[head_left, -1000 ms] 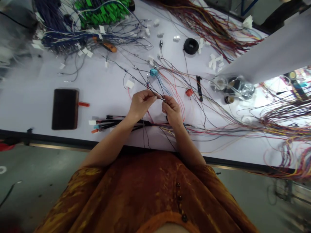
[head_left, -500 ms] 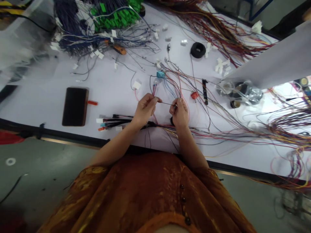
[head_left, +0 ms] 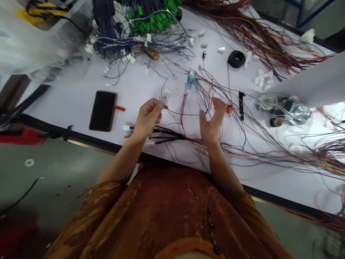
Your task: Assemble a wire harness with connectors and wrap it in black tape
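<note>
My left hand (head_left: 147, 117) is pinched shut at the fingertips on a thin dark wire (head_left: 183, 114), which runs right across the white table. A small white connector (head_left: 166, 94) lies just beyond those fingertips. My right hand (head_left: 212, 120) is raised with its fingers apart and holds nothing, close to a red connector (head_left: 229, 108) and a loose tangle of thin coloured wires (head_left: 205, 90). A black wire bundle (head_left: 168, 135) lies below and between my hands. A blue connector (head_left: 191, 79) sits farther up.
A dark phone (head_left: 102, 110) lies left of my hands. Farther up are a black coil (head_left: 236, 59), a green-connector harness (head_left: 155, 18) and white clips. Multicoloured wires (head_left: 269, 151) spread right, towards plastic-wrapped rolls (head_left: 283, 111). My orange sleeve and the table's dark front edge (head_left: 81, 145) are below.
My right hand has let go of the thin wire, opened and moved right, away from my left hand. The left hand stays pinched. The whole view has shifted as my head turned.
</note>
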`<act>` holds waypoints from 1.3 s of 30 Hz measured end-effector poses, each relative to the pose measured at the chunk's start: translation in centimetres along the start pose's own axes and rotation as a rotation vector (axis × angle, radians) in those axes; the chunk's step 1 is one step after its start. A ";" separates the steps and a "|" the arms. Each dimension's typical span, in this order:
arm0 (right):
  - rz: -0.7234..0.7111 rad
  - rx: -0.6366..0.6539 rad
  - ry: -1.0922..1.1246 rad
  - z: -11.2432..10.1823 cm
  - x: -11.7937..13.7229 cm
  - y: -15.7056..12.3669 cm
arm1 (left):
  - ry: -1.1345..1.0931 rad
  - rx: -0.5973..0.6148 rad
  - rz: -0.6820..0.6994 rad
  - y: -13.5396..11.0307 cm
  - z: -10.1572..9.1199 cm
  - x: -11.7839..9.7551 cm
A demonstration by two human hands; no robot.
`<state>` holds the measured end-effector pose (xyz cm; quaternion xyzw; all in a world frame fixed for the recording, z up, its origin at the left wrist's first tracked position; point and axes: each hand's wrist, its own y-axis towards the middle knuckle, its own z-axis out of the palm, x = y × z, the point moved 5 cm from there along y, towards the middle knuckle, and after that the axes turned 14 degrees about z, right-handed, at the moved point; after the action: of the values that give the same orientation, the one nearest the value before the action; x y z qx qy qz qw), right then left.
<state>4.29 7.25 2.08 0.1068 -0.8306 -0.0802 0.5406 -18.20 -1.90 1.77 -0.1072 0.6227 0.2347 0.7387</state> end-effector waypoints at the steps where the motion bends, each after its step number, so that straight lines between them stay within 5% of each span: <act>1: -0.053 0.155 -0.003 1.5 1.3 0.0 | 0.000 0.012 -0.032 0.1 -0.1 0.1; 4: -0.032 0.611 0.057 6.5 4.1 -0.1 | -0.107 0.010 -0.157 0.4 -0.6 0.2; 6: 0.034 0.700 0.130 8.8 5.4 0.2 | -0.197 0.012 -0.214 0.5 -1.0 0.1; 14: 0.150 0.646 0.239 10.1 6.2 0.5 | -0.212 -0.133 -0.237 -0.6 -3.0 1.3; 18: 0.167 0.656 0.233 9.3 6.1 -0.3 | -0.146 -0.108 -0.145 -0.5 -2.8 1.5; 28: 0.227 0.644 0.283 8.5 5.5 -1.4 | -0.326 -0.093 -0.209 -0.8 -1.8 1.6; 39: 0.090 0.634 0.114 8.4 6.1 -1.8 | -0.357 -0.066 -0.222 -1.2 -1.7 2.0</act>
<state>-5.62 4.10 3.62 0.2372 -0.7865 0.2126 0.5292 -18.92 -3.26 -0.65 -0.1560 0.4585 0.1874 0.8546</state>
